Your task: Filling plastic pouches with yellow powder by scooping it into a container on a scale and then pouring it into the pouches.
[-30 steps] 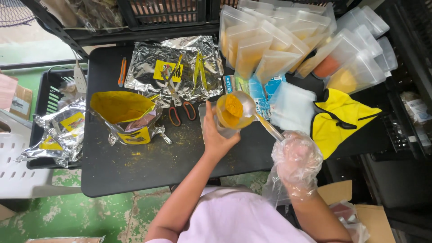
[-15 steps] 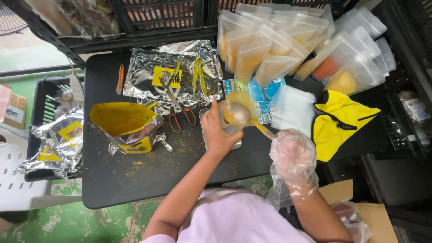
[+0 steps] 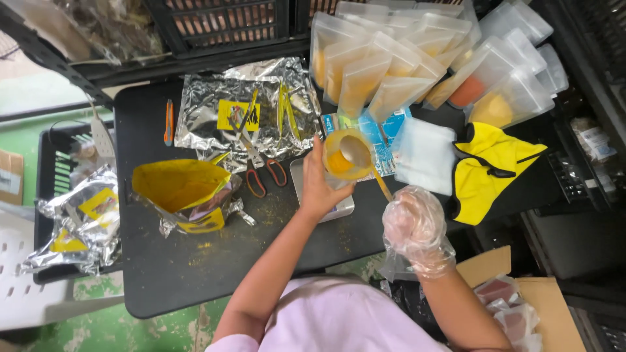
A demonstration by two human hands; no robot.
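Over the black worktop (image 3: 195, 274), left hand (image 3: 319, 189) grips the pouch (image 3: 342, 160) steady; gloved right hand (image 3: 412, 225), closed on the spoon (image 3: 365, 163), should tip slowly.

On the black tabletop (image 3: 195, 274), the open yellow foil bag (image 3: 182, 192) lies left of the small steel scale (image 3: 323, 195); red-handled scissors (image 3: 257, 166) between them, clear filled pouches (image 3: 385, 65) behind.

The left hand (image 3: 317, 186) covers the near side of the pouch (image 3: 345, 156) and most of the scale (image 3: 326, 195) beneath. The spoon (image 3: 365, 163) handle end is hidden inside the gloved right hand (image 3: 412, 225). Crates (image 3: 215, 23) at 12 o'clock are cut by the top edge. The box (image 3: 521, 306) at 5 o'clock runs off frame. Pouch fill level cannot be told.
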